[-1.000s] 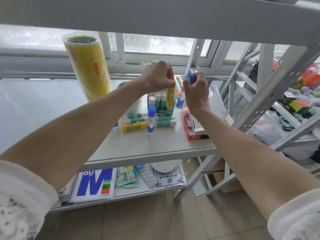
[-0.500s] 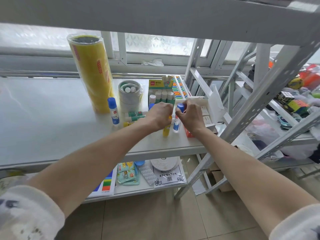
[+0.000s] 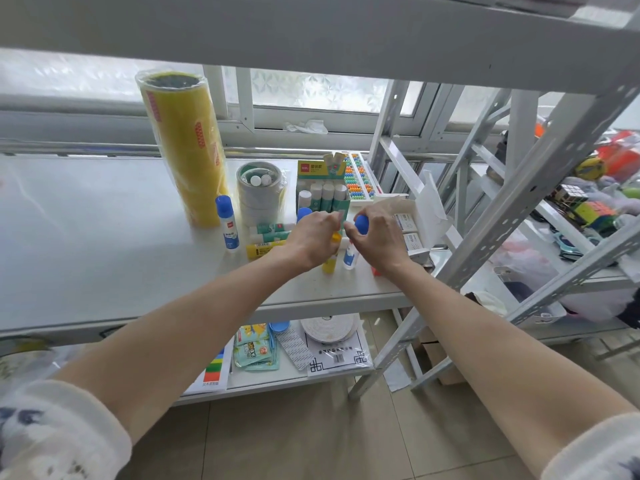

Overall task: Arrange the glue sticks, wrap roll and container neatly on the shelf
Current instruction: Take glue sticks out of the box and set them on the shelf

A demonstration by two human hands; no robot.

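Observation:
My left hand (image 3: 313,239) holds a yellow glue stick (image 3: 329,263) upright on the white shelf (image 3: 104,271). Close beside it, my right hand (image 3: 375,237) grips a blue-capped glue bottle (image 3: 360,225), also standing on the shelf. The tall yellow wrap roll (image 3: 183,147) stands at the back left. A second blue-capped glue bottle (image 3: 228,225) stands in front of it. The round container (image 3: 260,192) of white tape rolls holds two small sticks. A green box (image 3: 322,192) holds several white-capped glue sticks. More glue sticks (image 3: 268,237) lie flat behind my left hand.
An abacus (image 3: 360,178) and an open white box (image 3: 415,223) of small packs sit at the right of the shelf. The lower shelf (image 3: 263,379) carries paper, packets and a tape roll. A second metal rack (image 3: 568,230) with toys stands to the right.
Both hands came down from near the window to the shelf's front with the yellow stick and the blue-capped bottle, then barely moved. The view tilted down a little.

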